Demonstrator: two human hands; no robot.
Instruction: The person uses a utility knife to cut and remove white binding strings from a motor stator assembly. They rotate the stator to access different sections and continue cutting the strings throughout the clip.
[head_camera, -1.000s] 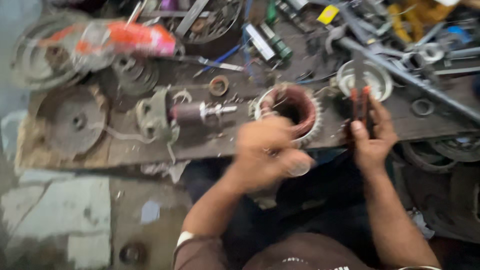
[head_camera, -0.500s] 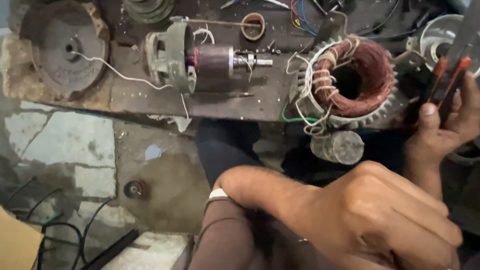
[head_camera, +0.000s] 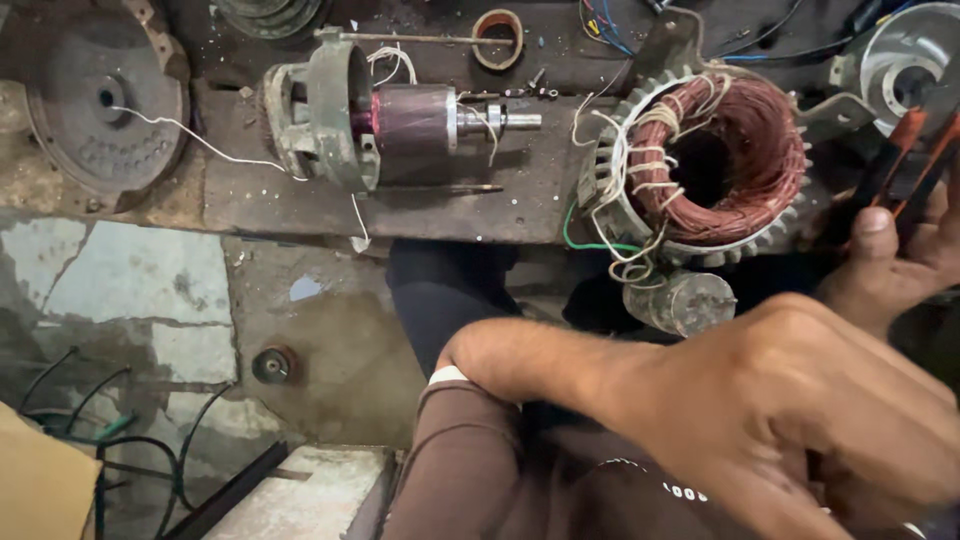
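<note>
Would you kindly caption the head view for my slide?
Right hand grips red-handled pliers beside a copper-wound stator; left hand hangs blurred in front.

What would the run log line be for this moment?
right hand: holds red-handled pliers | left hand: raised near camera, empty | copper-wound stator: on bench, untouched | rotor assembly: left of it

So on the worktop, rotor assembly sits left of the stator. End cover far left, small ring behind, can just below stator.
</note>
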